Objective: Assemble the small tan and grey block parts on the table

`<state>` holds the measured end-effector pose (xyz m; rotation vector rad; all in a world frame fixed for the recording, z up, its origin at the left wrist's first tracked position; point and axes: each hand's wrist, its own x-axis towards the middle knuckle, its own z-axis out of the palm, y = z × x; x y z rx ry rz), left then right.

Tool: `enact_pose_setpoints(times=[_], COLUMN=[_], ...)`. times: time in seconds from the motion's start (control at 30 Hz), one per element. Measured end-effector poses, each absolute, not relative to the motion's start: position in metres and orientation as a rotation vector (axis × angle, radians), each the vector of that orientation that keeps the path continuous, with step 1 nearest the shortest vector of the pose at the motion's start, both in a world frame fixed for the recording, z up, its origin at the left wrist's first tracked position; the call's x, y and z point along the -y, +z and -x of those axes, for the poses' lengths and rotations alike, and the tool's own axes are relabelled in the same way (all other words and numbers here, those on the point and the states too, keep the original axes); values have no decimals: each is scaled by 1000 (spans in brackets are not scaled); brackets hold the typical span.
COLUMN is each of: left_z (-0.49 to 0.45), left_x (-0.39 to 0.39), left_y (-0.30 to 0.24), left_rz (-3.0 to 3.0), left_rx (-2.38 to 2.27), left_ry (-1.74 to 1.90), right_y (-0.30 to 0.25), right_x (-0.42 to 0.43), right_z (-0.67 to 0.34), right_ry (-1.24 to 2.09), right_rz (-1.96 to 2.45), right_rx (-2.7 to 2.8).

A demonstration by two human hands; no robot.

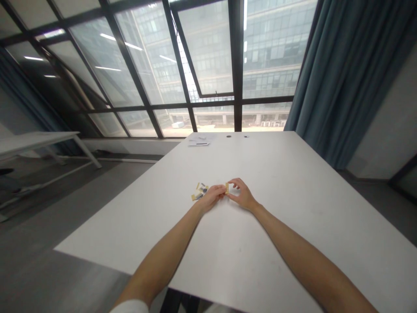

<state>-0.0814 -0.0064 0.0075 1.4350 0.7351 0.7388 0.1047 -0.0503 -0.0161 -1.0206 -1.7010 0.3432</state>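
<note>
both arms stretched forward over the white table point(293, 182). left hand point(212, 194) and right hand point(241, 194) meet mid-table, fingers of both pinched shut on a small yellow piece point(227, 188) held between them. loose yellow and grey pieces point(199, 191) lie just left of left hand. papers point(199, 141) at far edge, well apart.

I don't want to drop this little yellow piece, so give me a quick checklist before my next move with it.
1. Both hands on the small yellow piece: ok, left hand and right hand pinch it between them.
2. Piece over the white table: ok.
3. Loose yellow and grey pieces stay apart from hands: ok, just beside the left hand.
4. Grip firmness: cannot tell.
5. Papers at the far edge out of the way: ok.
</note>
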Motion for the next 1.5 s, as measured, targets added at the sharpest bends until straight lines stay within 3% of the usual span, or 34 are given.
enact_pose_setpoints(times=[0.3, 0.7, 1.03, 1.5], left_z=[73, 68, 32, -4], left_x=[9, 3, 3, 13], left_y=[-5, -14, 11, -2], left_rz=[-1713, -2120, -2401, -2591], left_rx=[-842, -713, -722, -746], left_ry=[929, 1009, 884, 593], right_y=[-18, 0, 17, -19], right_x=[46, 49, 56, 82], right_z=[-111, -138, -181, -217], right_ry=[135, 123, 91, 216], right_rz=[1225, 1385, 1412, 1519], right_rx=[1638, 1917, 1998, 2010])
